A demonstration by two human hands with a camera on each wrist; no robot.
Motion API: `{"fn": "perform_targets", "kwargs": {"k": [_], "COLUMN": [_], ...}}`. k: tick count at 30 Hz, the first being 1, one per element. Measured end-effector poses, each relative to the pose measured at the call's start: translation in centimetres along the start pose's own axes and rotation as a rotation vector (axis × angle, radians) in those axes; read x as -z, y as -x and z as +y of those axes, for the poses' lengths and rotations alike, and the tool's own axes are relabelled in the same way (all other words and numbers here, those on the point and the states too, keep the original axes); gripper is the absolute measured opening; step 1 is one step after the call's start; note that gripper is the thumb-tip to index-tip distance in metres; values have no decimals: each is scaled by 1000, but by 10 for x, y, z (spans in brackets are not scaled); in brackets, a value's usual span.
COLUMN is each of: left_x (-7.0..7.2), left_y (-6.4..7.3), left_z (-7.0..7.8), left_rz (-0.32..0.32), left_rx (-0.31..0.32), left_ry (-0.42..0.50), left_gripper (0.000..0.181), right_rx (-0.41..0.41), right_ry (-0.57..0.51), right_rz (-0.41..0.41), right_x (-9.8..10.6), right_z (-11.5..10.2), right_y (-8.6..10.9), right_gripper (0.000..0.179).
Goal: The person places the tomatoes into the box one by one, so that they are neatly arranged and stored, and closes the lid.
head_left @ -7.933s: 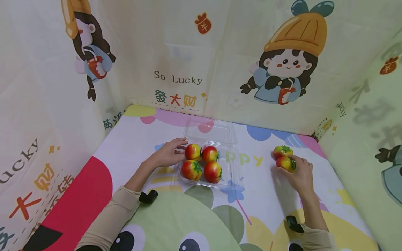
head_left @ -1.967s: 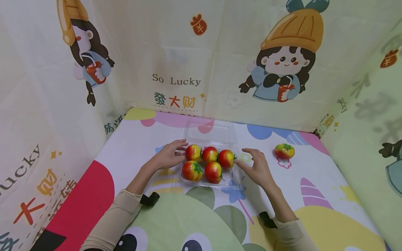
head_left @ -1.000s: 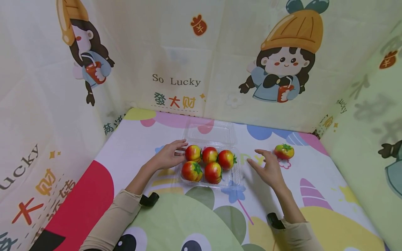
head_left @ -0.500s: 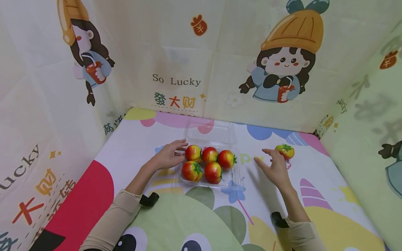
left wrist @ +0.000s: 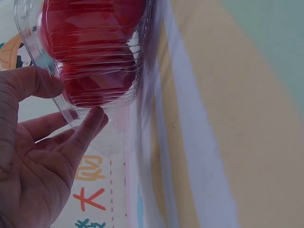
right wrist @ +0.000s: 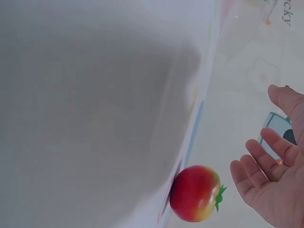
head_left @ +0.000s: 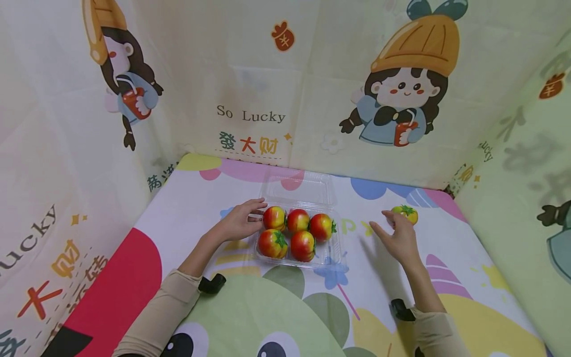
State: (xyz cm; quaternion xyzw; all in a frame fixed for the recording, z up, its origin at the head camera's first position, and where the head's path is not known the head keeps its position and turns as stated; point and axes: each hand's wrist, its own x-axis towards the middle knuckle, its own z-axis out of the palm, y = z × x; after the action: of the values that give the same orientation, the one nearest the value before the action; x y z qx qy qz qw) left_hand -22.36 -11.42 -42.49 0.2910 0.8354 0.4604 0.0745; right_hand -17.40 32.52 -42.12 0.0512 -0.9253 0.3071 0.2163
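A clear plastic clamshell box (head_left: pixel 332 248) lies unlidded on the table, its lid (head_left: pixel 308 188) folded back. Several red-and-yellow, tomato-like fruits (head_left: pixel 303 245) with green leafy tops sit inside in two rows; the front row's right end holds none. At the box's left side my left hand (head_left: pixel 241 219) pinches the rim, thumb over the edge and fingertips against the outer wall in the left wrist view. One more such fruit (right wrist: pixel 195 193) rests on the table at the right. My right hand (head_left: pixel 398 238), fingers spread and holding nothing, hovers just before it, partly covering it in the head view.
A cartoon-printed cloth covers the table (head_left: pixel 366 267). Printed fabric walls (head_left: pixel 308 99) enclose the back and both sides. Black wrist cameras sit on both forearms near the beige sleeves (head_left: pixel 156 307).
A fruit was moved from the right into the box's back row and let go. Since then my right hand has drawn away rightward to the remaining fruit. The left hand stays at the box.
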Motion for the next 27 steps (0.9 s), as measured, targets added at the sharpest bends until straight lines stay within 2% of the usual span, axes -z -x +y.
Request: {"fn": "perform_targets", "kwargs": {"k": [4,12,17,24,27], "left_x": [1,1,1,0,0], "left_y": [0,0,0,0,1], "left_z": [1,1,0,-1,-1], "left_rz": [1,4,9,5,6], "left_rx": [2,6,-4,1,8], "left_ry": [-1,0,3,-6,-7], "left_gripper": [57,57,56,56,57], "right_rx": [-15,-8,-49,-146,-143], "right_ry": [22,32,16,29,37], "right_rz": [7,77,91,81,80], "right_x": [3,8,10,13,13], "right_z": [3,11,18,27,29], "right_y": [-2,-8,-11,-12,-15], "right_gripper": [50,41,37,47,48]}}
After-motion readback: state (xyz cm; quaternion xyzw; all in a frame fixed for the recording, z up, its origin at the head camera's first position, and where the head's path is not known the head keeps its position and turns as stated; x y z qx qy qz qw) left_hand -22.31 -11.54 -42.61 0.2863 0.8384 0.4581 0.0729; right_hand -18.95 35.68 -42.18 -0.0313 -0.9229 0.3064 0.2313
